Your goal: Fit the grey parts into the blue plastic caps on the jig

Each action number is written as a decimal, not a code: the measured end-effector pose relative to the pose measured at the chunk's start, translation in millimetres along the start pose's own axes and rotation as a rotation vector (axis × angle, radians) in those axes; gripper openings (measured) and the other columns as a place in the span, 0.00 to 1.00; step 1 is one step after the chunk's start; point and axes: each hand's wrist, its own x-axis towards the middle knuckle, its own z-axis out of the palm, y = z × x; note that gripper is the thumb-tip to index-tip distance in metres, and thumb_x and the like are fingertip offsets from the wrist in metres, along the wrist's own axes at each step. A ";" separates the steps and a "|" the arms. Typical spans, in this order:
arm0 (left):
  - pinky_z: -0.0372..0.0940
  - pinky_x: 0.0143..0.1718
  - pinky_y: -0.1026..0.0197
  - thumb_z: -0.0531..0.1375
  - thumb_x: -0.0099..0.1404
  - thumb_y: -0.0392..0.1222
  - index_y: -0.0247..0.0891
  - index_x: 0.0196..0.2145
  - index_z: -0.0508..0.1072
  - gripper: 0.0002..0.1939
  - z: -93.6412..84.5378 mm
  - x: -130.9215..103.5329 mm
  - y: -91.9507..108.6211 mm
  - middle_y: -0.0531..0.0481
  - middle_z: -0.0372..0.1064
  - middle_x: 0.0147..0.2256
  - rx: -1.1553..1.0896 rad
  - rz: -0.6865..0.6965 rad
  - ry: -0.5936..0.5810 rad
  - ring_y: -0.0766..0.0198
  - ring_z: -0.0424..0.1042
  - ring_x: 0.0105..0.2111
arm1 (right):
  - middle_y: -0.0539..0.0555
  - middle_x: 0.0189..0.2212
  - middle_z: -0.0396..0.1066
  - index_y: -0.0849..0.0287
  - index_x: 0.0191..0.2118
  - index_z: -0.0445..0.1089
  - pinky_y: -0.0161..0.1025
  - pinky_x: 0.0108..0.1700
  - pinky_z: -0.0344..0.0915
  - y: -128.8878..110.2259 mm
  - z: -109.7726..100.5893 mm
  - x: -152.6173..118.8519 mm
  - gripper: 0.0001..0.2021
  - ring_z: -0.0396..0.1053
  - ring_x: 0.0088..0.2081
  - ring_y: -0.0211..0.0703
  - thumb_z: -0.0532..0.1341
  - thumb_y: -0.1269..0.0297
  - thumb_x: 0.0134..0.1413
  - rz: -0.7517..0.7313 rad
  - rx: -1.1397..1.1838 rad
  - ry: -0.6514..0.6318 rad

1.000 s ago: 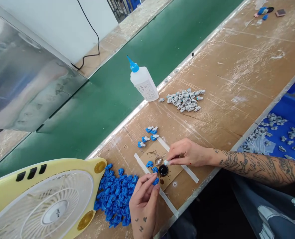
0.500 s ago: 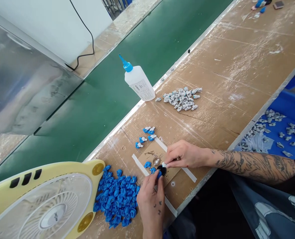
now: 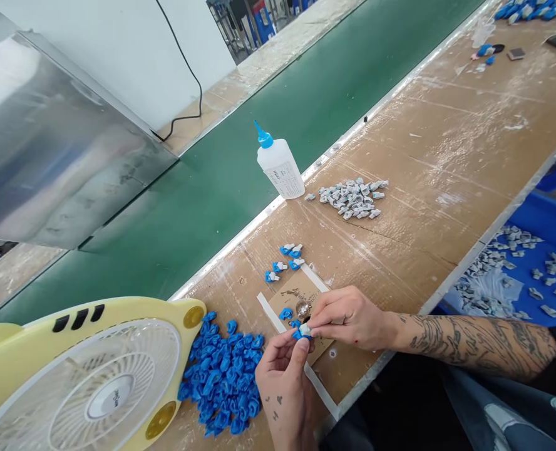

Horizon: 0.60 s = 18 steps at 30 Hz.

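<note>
Between thumb and fingers, my left hand (image 3: 285, 376) pinches a small blue piece (image 3: 301, 332). My right hand (image 3: 346, 316) holds a small grey-white piece (image 3: 305, 328) against it; the two touch. Just beyond the fingertips, a small clear round dish (image 3: 303, 309) stands on a taped-down cardboard square (image 3: 278, 303). A loose blue piece (image 3: 285, 313) lies beside the dish. Farther off are several joined blue-and-grey pieces (image 3: 278, 267). To the left is a heap of blue pieces (image 3: 226, 376), and a pile of grey-white pieces (image 3: 353, 198) lies farther up the table.
A yellow fan (image 3: 113, 382) occupies the near left. A white bottle with a blue nozzle (image 3: 282, 169) stands by the edge of the green belt (image 3: 240, 156). Below the table's right edge, a blue bin (image 3: 536, 250) contains grey pieces. More blue pieces (image 3: 536, 9) lie at the far right.
The grey-white piece, over a small black round container before, is now against the blue piece. My hands have come together, largely hiding that container. The camera view has shifted.
</note>
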 end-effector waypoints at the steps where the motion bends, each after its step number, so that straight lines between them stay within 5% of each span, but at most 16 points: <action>1: 0.72 0.27 0.65 0.77 0.38 0.53 0.37 0.25 0.80 0.20 -0.4 0.8 1.2 0.47 0.78 0.23 0.001 -0.012 -0.020 0.63 0.76 0.23 | 0.57 0.32 0.80 0.62 0.37 0.81 0.31 0.37 0.73 -0.5 -1.3 1.7 0.10 0.77 0.32 0.38 0.64 0.62 0.63 0.007 0.002 -0.026; 5: 0.72 0.25 0.63 0.76 0.40 0.51 0.35 0.25 0.80 0.19 -4.0 6.8 6.8 0.46 0.77 0.22 0.070 -0.041 -0.126 0.62 0.75 0.22 | 0.55 0.31 0.80 0.61 0.37 0.82 0.30 0.35 0.72 -0.7 -7.9 12.1 0.07 0.77 0.32 0.38 0.66 0.65 0.61 0.019 0.016 -0.156; 11: 0.76 0.32 0.58 0.74 0.41 0.51 0.36 0.29 0.81 0.19 -3.5 39.4 27.5 0.43 0.80 0.28 0.203 0.098 -0.133 0.55 0.80 0.29 | 0.56 0.37 0.81 0.61 0.42 0.80 0.32 0.42 0.72 5.6 -10.4 35.8 0.07 0.78 0.38 0.39 0.67 0.65 0.60 -0.017 -0.128 -0.146; 14: 0.76 0.35 0.56 0.71 0.40 0.52 0.38 0.29 0.80 0.19 -13.2 73.8 42.0 0.45 0.81 0.28 0.396 0.206 -0.070 0.52 0.81 0.31 | 0.55 0.43 0.80 0.59 0.46 0.78 0.37 0.49 0.71 11.1 -32.6 61.9 0.09 0.76 0.44 0.41 0.66 0.65 0.61 -0.061 -0.401 -0.202; 18: 0.75 0.32 0.55 0.65 0.46 0.52 0.40 0.28 0.79 0.15 -19.1 113.9 47.0 0.45 0.80 0.27 0.691 0.317 -0.100 0.51 0.80 0.29 | 0.57 0.40 0.78 0.61 0.42 0.78 0.40 0.49 0.66 20.9 -86.7 108.0 0.09 0.72 0.43 0.44 0.59 0.70 0.65 0.049 -1.096 -0.307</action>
